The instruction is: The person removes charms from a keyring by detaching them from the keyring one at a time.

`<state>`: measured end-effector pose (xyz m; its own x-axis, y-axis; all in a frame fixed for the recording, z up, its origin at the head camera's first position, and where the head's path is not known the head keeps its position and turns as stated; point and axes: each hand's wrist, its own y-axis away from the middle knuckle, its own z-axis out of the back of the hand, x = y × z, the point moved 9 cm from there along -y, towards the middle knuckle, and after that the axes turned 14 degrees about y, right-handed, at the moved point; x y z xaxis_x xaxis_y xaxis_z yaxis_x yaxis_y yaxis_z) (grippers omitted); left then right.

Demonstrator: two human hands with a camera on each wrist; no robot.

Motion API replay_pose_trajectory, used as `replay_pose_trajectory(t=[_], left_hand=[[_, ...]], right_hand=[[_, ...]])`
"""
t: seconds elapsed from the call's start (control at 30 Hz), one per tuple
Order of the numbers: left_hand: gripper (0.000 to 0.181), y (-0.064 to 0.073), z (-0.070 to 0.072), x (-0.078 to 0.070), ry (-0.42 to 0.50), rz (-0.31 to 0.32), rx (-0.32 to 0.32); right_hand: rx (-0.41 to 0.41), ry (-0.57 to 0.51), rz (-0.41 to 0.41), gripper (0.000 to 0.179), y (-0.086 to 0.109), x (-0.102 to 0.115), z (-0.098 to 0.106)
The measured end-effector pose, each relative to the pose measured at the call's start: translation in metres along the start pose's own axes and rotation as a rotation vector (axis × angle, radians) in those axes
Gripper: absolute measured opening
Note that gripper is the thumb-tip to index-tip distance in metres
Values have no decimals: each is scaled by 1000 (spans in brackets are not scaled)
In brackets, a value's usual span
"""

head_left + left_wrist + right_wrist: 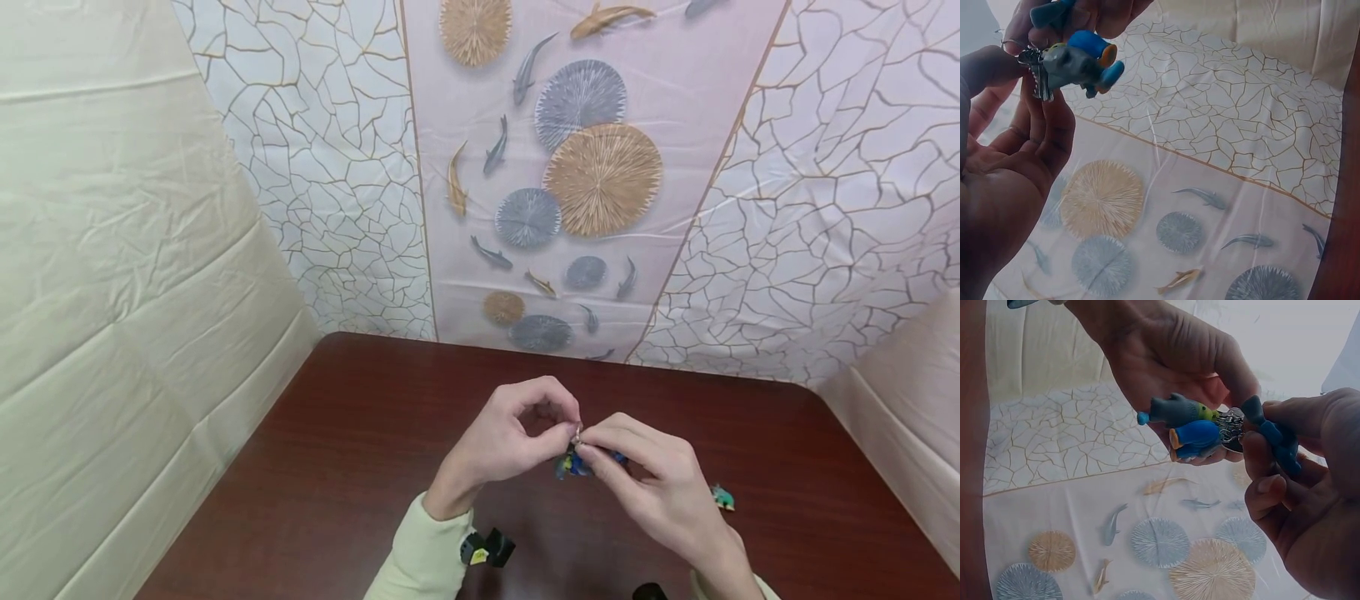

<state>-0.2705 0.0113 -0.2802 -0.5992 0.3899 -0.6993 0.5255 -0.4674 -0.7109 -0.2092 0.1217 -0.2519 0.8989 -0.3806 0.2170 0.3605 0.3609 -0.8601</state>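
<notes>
Both hands meet above the table around a bunch of small keychain figures point(576, 462) with metal rings and short chains. My left hand point(510, 433) pinches the metal ring point(577, 434) between thumb and forefinger. From the right, my right hand point(660, 475) grips a blue figure point(1282, 447) close to that ring. In the right wrist view a blue-and-orange figure point(1200, 434) and a grey-green figure point(1175, 411) hang by chains point(1230, 425) beside the left fingers. Fingers partly hide the ring and chain ends.
A small green figure point(723, 497) lies on the dark red-brown table point(360, 442), right of the right hand. A black device point(487, 547) sits at the left wrist. Patterned cloth point(360, 167) hangs behind the table, with plain cream cloth point(112, 292) at the left.
</notes>
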Motion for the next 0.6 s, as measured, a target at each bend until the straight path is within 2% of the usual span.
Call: replay_pose_trajectory(t=[0.17, 0.4, 0.5, 0.6], left_hand=[[14, 0, -1, -1, 43, 2, 2], [17, 0, -3, -8, -16, -47, 26], [19, -2, -6, -19, -39, -66, 33], [20, -5, -11, -34, -92, -102, 44]], right_hand=[[25, 7, 12, 11, 2, 1, -1], [2, 11, -4, 4, 0, 2, 3], [-12, 7, -4, 4, 0, 3, 5], [-21, -3, -15, 14, -1, 2, 6]])
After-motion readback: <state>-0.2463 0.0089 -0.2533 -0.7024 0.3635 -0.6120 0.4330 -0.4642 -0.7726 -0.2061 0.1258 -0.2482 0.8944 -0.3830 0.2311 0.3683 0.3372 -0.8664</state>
